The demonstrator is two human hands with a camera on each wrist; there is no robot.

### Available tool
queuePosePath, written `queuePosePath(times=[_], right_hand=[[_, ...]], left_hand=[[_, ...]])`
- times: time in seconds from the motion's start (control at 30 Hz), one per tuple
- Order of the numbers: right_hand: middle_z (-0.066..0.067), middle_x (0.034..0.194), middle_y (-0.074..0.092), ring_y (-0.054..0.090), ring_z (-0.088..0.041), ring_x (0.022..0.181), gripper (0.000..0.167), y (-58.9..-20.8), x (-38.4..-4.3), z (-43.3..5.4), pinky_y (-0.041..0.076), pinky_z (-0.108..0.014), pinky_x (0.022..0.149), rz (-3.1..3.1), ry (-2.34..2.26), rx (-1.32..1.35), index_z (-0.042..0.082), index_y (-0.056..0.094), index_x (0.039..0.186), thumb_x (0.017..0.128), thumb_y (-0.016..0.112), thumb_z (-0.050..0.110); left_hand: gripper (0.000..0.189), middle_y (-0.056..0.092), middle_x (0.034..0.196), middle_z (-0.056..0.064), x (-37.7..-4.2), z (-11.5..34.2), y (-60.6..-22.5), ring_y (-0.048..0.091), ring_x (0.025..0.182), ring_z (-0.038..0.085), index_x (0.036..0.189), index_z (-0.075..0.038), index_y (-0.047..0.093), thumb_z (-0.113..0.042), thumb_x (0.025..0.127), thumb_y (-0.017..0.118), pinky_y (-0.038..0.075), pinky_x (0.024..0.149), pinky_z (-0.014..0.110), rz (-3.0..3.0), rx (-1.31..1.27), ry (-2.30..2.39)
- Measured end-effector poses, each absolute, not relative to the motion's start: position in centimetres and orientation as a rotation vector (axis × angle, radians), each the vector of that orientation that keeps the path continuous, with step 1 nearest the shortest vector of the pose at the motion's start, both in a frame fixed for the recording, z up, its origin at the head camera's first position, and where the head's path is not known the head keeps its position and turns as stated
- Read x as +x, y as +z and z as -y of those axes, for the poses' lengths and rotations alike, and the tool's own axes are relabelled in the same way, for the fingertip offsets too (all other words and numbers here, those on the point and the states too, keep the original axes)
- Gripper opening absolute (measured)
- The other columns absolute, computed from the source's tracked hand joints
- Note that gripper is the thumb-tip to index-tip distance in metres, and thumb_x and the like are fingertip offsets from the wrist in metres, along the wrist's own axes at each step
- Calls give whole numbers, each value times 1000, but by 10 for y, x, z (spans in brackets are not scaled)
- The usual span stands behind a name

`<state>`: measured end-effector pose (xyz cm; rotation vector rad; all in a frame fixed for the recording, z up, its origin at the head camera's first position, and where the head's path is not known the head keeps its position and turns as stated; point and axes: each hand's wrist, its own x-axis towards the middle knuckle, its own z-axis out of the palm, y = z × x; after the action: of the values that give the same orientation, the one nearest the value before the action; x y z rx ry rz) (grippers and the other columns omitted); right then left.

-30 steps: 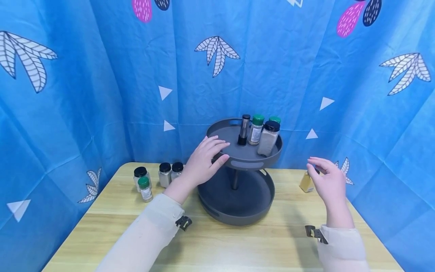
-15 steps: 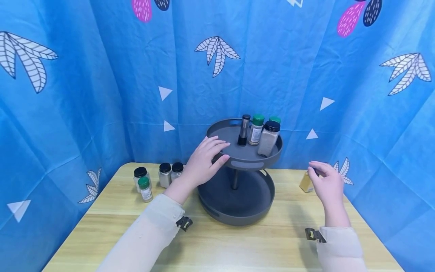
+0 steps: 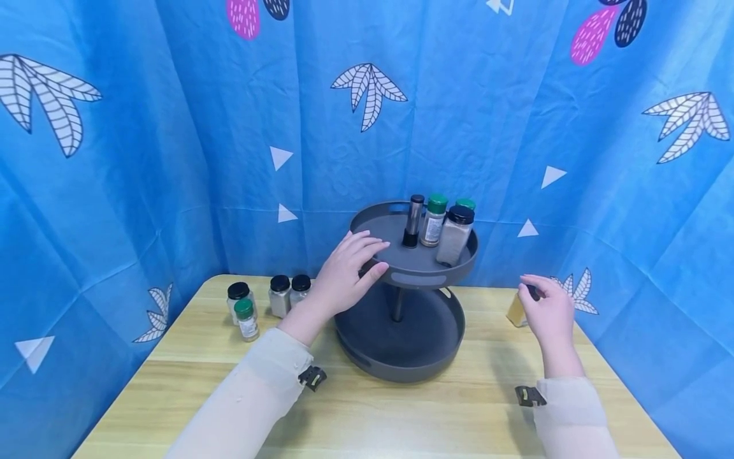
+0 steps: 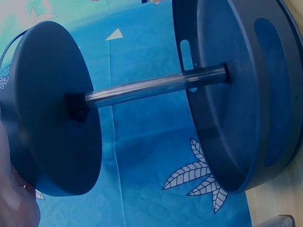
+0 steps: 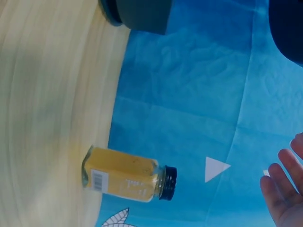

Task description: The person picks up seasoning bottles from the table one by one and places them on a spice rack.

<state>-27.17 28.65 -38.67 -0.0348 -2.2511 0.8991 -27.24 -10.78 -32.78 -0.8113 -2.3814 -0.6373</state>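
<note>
A dark grey two-tier spice rack [image 3: 395, 366] stands mid-table. My left hand [image 3: 346, 271] holds the left rim of its upper tier, fingers over the edge and thumb lower on the outside. The left wrist view shows the rack's metal post [image 4: 156, 87] and part of that hand at the left edge. To the right, a spice bottle [image 5: 125, 172] of yellow powder with a black cap stands on the table. My right hand [image 3: 550, 312] hovers in front of it, fingers loosely bent and holding nothing. In the right wrist view the fingers are apart from the cap.
On the upper tier stand a slim black-capped grinder [image 3: 413, 222], a green-capped jar [image 3: 433, 223], another green-capped jar [image 3: 466, 203] and a black-capped jar [image 3: 455, 239]. Several more jars, including a green-capped one [image 3: 247, 322], stand left on the wooden table [image 3: 373, 421]. Blue curtains [image 3: 487, 127] enclose it.
My right hand has moved slightly down and left, and now overlaps more of the yellow bottle in the head view. The left hand stays on the rack's rim.
</note>
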Motion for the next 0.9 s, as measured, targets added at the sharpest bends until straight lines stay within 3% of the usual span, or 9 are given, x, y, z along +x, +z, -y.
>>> queuePosePath(times=[0.2, 0.5, 0.9], right_hand=[[-20, 119, 69, 64, -39, 110, 24, -391, -276, -290, 50, -52, 94, 2275, 902, -37, 1, 74, 115, 94, 65, 9], [-23, 120, 68, 62, -42, 111, 25, -399, -285, -299, 48, -56, 94, 2279, 861, -47, -1, 73, 116, 95, 63, 9], [-22, 124, 66, 55, -43, 121, 28, -404, -295, -307, 37, -60, 106, 2308, 861, -80, 0, 71, 118, 95, 60, 11]], left_hand=[[62, 56, 144, 1, -271, 108, -329, 33, 147, 20, 142, -20, 59, -62, 102, 34, 13, 125, 42, 2387, -807, -652], [58, 57, 143, 1, -271, 107, -329, 33, 147, 20, 142, -20, 59, -58, 103, 39, 12, 125, 43, 2369, -818, -660], [58, 56, 144, 1, -272, 108, -329, 32, 147, 20, 142, -20, 58, -58, 103, 39, 12, 125, 42, 2384, -801, -645]])
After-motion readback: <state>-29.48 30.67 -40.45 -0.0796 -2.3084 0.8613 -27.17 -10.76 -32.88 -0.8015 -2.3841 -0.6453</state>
